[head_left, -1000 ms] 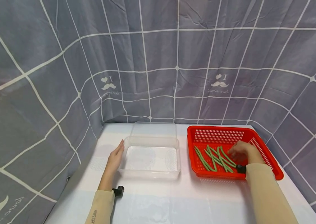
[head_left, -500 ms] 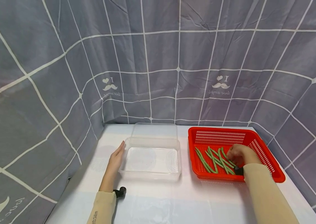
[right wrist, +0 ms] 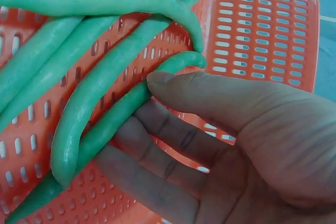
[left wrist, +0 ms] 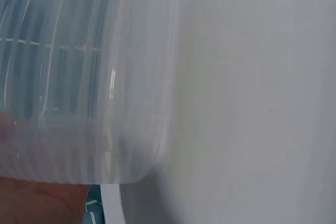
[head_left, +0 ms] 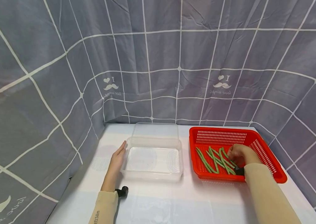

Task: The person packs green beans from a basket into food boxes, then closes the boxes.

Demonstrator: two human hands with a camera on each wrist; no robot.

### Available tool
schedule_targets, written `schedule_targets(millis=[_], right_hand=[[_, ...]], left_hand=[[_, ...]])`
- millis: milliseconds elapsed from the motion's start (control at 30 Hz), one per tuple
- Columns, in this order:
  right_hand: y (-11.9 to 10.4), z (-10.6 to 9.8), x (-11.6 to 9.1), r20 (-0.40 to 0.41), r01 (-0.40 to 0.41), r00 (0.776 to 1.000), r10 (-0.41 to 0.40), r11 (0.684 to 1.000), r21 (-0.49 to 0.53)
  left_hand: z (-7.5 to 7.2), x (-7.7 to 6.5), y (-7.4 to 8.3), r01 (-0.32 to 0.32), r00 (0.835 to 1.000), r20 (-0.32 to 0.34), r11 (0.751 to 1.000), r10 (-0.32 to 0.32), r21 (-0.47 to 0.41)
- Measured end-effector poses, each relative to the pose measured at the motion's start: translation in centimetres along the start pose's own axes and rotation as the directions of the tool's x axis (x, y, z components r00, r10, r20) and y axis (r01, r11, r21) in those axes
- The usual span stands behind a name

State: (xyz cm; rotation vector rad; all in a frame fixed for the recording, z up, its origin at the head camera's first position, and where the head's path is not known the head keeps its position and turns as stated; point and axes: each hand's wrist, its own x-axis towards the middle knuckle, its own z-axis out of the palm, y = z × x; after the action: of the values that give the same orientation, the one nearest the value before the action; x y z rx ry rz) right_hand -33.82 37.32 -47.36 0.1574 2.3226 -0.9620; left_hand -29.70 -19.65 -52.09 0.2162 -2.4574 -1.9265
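Note:
In the head view my right hand [head_left: 241, 153] reaches down into the red plastic basket [head_left: 221, 129]. The right wrist view shows its thumb and fingers pinching one green bean [right wrist: 122, 108] near its upper end. Several more green beans [head_left: 204, 161] lie across each other on the basket's floor, to the left of this hand. My left hand [head_left: 116, 160] rests with extended fingers against the left side of a clear plastic container [head_left: 152, 175]. Seen from the left wrist, the container's clear wall [left wrist: 139, 66] fills the left part, with a bit of hand below it.
Behind the container lies a flat, clear lid-like sheet [head_left: 155, 130]. Both vessels stand on a white-covered table [head_left: 174, 202]. Grey curtains [head_left: 163, 84] with white lines enclose the back and sides.
My right hand has moved slightly left and closed its thumb and fingers on a green bean. The left hand stays at the container's side. The head view has shifted a little.

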Motion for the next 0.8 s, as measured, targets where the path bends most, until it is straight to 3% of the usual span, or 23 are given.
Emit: schedule_targets(millis=[433, 800], right_hand=[[0.0, -0.8, -0.4, 0.003, 0.107, 0.994, -0.107, 0.994, -0.006], [-1.3, -2.4, -1.6, -0.023, 0.178, 0.984, -0.177, 0.978, 0.105]], left_hand=[[0.3, 0.2, -0.4, -0.024, 0.999, -0.031, 1.000, 0.024, 0.017], [0.2, 0.4, -0.4, 0.007, 1.000, -0.017, 1.000, -0.007, 0.002]])
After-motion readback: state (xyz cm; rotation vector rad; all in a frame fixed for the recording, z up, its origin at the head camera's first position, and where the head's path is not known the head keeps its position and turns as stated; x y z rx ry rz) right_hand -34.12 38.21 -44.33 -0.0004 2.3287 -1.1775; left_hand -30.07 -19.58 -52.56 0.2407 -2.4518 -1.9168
